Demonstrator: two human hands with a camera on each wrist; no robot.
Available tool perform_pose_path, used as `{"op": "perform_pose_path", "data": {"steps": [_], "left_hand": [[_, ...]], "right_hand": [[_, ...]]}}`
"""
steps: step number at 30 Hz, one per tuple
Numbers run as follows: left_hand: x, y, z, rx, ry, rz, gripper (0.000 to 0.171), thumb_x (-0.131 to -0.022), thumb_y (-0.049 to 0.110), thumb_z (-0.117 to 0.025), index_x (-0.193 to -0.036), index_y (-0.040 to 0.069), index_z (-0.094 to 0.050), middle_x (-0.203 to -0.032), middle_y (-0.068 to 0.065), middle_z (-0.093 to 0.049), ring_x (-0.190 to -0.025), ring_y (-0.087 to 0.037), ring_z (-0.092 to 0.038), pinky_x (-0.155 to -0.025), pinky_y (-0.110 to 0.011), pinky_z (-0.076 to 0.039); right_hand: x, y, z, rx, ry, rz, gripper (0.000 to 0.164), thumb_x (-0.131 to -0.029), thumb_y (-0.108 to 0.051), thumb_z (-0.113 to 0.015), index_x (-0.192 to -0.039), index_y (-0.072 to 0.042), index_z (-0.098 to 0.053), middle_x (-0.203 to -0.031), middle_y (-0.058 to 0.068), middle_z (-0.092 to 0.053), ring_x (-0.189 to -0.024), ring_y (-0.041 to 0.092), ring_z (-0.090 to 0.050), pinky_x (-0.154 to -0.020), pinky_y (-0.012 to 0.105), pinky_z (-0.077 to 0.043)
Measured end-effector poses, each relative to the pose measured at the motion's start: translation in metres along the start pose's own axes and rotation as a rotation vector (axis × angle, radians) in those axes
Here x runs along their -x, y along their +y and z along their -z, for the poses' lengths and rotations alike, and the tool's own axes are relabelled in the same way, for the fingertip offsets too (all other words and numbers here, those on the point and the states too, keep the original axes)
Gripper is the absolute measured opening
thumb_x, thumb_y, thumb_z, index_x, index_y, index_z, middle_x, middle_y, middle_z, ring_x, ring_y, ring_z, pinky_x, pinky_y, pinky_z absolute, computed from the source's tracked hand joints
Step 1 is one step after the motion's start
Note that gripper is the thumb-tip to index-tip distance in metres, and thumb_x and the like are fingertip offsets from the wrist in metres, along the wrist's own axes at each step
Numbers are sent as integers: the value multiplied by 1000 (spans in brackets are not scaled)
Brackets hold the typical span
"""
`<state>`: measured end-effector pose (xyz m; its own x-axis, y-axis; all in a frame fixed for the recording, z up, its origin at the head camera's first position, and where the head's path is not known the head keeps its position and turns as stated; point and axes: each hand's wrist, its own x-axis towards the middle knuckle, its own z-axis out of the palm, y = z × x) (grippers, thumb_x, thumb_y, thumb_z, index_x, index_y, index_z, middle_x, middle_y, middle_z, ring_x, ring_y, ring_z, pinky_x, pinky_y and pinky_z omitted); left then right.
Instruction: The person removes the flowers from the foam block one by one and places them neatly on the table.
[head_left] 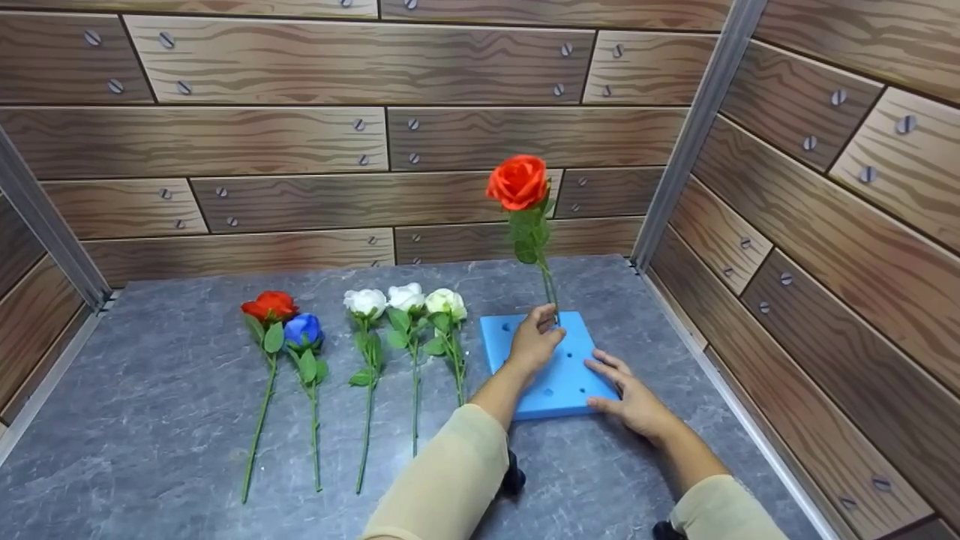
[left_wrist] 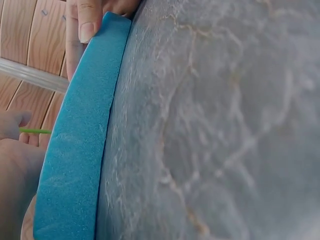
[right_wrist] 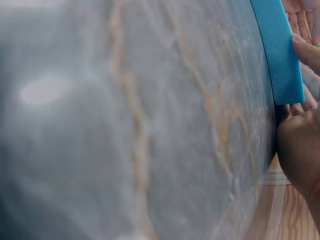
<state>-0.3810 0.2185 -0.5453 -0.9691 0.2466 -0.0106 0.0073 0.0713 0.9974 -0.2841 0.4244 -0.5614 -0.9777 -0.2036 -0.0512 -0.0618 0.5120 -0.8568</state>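
In the head view my left hand (head_left: 534,341) pinches the green stem of an orange-red rose (head_left: 519,182) low down. The flower stands upright over the far part of a flat blue foam block (head_left: 559,401), its stem foot close over the block's surface. Several small holes dot the block. At the near right corner my right hand (head_left: 634,401) grips the block, thumb at the front edge and fingers along the right side. The left wrist view shows that thumb on the foam's edge (left_wrist: 80,130); the right wrist view shows my right hand (right_wrist: 300,145) at the corner.
Left of the block, three pale roses lie side by side: a white rose (head_left: 365,303), another white rose (head_left: 406,297) and a greenish-white rose (head_left: 446,304). Farther left lie a red rose (head_left: 270,306) and a blue rose (head_left: 303,330). Wood-patterned walls (head_left: 360,64) enclose the grey table (head_left: 180,420).
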Motion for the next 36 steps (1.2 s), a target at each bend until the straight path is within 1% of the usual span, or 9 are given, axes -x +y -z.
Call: {"op": "perform_pose_path", "data": {"steps": [2, 4, 9, 12, 15, 22, 27, 29, 36], "left_hand": [[1, 2, -2, -9, 18, 5, 48, -111, 21, -64, -158, 17, -55, -160, -10, -58, -152, -28, -55, -119, -39, -54], [2, 3, -5, -26, 56, 8, 45, -111, 24, -64, -155, 17, -58, -156, -9, -63, -148, -27, -58, -117, -37, -56], [2, 5, -13, -92, 213, 0, 34, -108, 33, -69, -139, 18, -74, -137, -4, -76, -131, -23, -71, -109, -35, -60], [0, 5, -16, -104, 270, 7, 30, -107, 36, -71, -131, 21, -79, -129, 0, -80, -125, -21, -73, -106, -37, -60], [-1, 5, -18, -99, 281, 20, 28, -106, 39, -71, -128, 24, -81, -126, 2, -81, -124, -19, -73, -105, -38, -60], [-1, 6, -19, -86, 291, 6, 26, -105, 38, -73, -125, 25, -83, -127, 3, -82, -126, -19, -74, -106, -36, -61], [-2, 4, -21, -96, 311, 0, 27, -104, 38, -73, -125, 25, -83, -124, 2, -83, -125, -19, -75, -106, -35, -62], [-1, 3, -21, -97, 324, -17, 27, -104, 37, -74, -125, 24, -83, -122, 2, -83, -123, -20, -76, -104, -34, -63], [1, -2, -21, -75, 340, -77, 25, -102, 35, -76, -121, 21, -85, -118, 1, -84, -114, -17, -79, -95, -30, -65]], "right_hand": [[1, 1, 0, 11, -3, 0, 76, -99, -22, -80, -164, -3, -44, -181, 21, -15, -169, 50, -3, -137, 67, -9], [1, 0, 0, 12, 0, -5, 76, -99, -22, -80, -164, -4, -45, -181, 20, -16, -168, 51, -4, -137, 68, -9], [0, -1, -1, 10, -2, 2, 76, -99, -22, -80, -164, -4, -45, -181, 20, -17, -168, 51, -5, -137, 69, -10], [-1, -2, -2, -4, 0, 0, 77, -99, -22, -81, -164, -4, -45, -181, 20, -16, -168, 50, -5, -137, 68, -9], [-1, -3, -2, 6, -2, 7, 77, -98, -22, -81, -164, -4, -45, -181, 21, -17, -168, 52, -5, -136, 70, -10], [0, -1, 2, 17, 6, 24, 77, -98, -22, -81, -164, -4, -46, -181, 20, -17, -169, 50, -4, -137, 68, -9], [1, -3, 1, -30, -5, 15, 77, -98, -19, -80, -164, -2, -44, -181, 20, -15, -169, 48, -1, -137, 66, -8], [1, -4, 0, -47, -9, 10, 76, -98, -17, -80, -164, -2, -44, -181, 20, -14, -169, 48, 0, -138, 65, -7], [2, -4, 0, -17, 3, 21, 74, -98, -17, -80, -162, -1, -46, -180, 22, -17, -168, 51, -4, -137, 67, -8]]}}
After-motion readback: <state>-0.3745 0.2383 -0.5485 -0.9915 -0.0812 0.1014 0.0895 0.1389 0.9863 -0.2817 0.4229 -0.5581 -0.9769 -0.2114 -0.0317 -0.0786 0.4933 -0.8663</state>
